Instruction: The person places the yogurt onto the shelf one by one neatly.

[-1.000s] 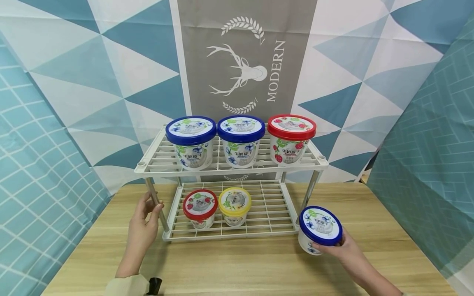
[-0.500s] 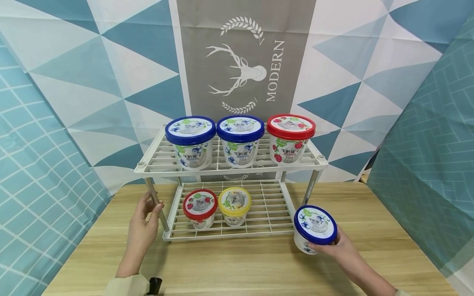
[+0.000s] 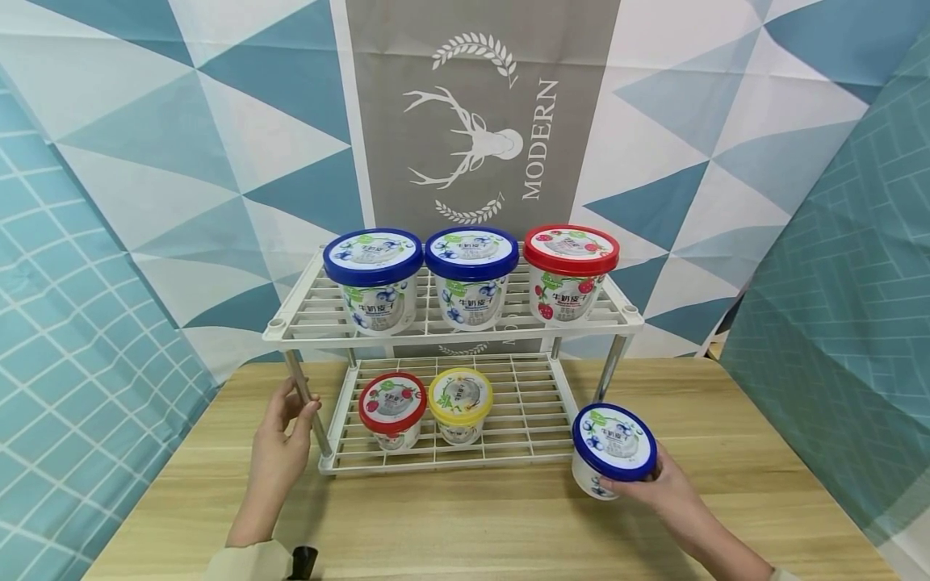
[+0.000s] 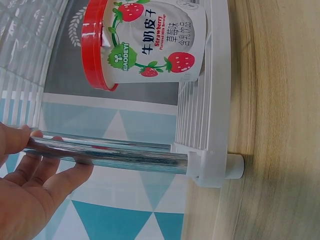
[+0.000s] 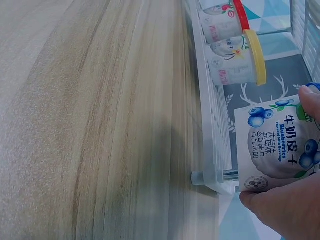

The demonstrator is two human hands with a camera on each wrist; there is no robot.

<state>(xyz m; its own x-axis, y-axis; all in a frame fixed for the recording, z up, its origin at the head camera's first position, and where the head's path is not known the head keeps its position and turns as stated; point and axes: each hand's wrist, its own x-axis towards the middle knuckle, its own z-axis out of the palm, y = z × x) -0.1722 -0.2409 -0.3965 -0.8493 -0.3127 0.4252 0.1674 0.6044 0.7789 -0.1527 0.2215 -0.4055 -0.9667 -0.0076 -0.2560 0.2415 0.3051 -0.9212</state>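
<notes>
My right hand [image 3: 672, 494] grips a blueberry milk tub [image 3: 613, 444] with a blue lid, beside the front right corner of a white two-tier rack [image 3: 465, 340]. In the right wrist view the tub [image 5: 277, 145] is slightly tilted, with thumb and fingers on its sides. My left hand [image 3: 282, 440] holds the rack's front left metal post [image 3: 307, 399]; the left wrist view shows thumb and fingers around that post [image 4: 110, 154]. On the lower shelf stand a red-lidded strawberry tub [image 3: 393, 407] and a yellow-lidded tub [image 3: 461, 403].
Two blue-lidded tubs [image 3: 374, 278] [image 3: 473, 274] and a larger red-lidded tub [image 3: 571, 270] stand in a row on the upper shelf. The rack rests on a wooden table [image 3: 465, 524], with a patterned cloth [image 3: 465, 153] behind it.
My right hand has shifted a little to the left with the blue-lidded tub, towards the rack's lower shelf. The left hand and the tubs on the rack stay put.
</notes>
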